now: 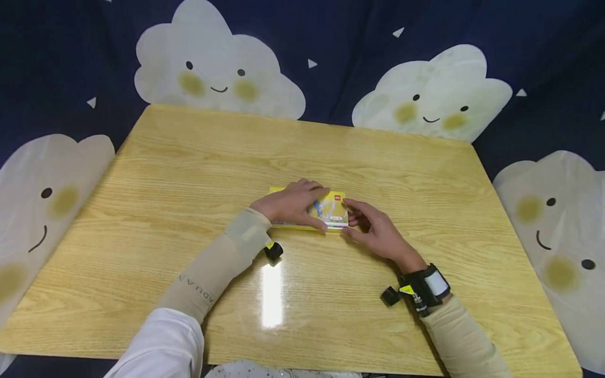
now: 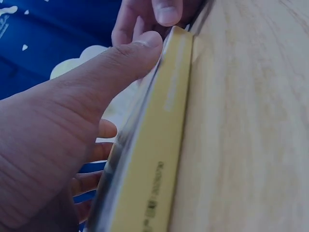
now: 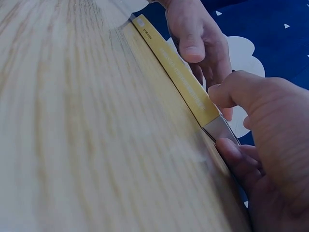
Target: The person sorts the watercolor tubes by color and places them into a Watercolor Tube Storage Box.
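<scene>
A flat yellow box [image 1: 336,210] with a printed picture and a small red mark lies on the wooden table. My left hand [image 1: 295,203] holds it from above: the thumb runs along the near edge, the other fingers spread towards the far edge and cover much of its top. At the box's right end is my right hand [image 1: 375,231], its bent thumb and index finger at the two corners. In the right wrist view, the box's yellow side [image 3: 178,72] bears faint print, and its grey-white end panel [image 3: 221,129] shows between the right fingertips.
The wood-grain table [image 1: 198,157] extends around the box on all sides. Behind it hangs a dark blue cloth [image 1: 331,31] with smiling white clouds. Small black cameras [image 1: 390,296] on the wrists sit low over the tabletop. Light glares off the table near me.
</scene>
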Action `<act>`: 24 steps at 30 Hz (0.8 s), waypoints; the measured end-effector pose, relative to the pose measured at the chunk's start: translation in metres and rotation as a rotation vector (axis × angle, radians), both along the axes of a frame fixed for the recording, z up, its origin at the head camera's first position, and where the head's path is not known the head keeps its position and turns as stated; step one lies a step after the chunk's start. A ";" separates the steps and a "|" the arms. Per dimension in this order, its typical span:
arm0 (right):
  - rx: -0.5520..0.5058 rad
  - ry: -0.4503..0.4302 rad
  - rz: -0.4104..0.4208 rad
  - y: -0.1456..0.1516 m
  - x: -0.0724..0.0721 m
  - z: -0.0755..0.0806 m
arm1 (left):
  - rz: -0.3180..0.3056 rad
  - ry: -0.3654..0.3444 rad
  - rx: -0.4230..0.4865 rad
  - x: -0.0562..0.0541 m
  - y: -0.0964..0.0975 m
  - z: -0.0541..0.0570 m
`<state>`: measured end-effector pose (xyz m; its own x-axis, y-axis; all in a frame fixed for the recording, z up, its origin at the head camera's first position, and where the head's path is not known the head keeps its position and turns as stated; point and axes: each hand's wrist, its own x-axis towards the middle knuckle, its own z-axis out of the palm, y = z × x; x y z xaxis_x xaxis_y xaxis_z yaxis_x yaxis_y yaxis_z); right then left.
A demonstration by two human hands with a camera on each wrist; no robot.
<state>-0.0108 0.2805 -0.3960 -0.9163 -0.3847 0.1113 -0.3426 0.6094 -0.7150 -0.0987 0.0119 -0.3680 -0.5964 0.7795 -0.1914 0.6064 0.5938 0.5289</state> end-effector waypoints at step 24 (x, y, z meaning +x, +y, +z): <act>0.205 0.191 -0.349 0.059 -0.004 0.030 | 0.434 0.296 0.198 -0.013 -0.132 0.027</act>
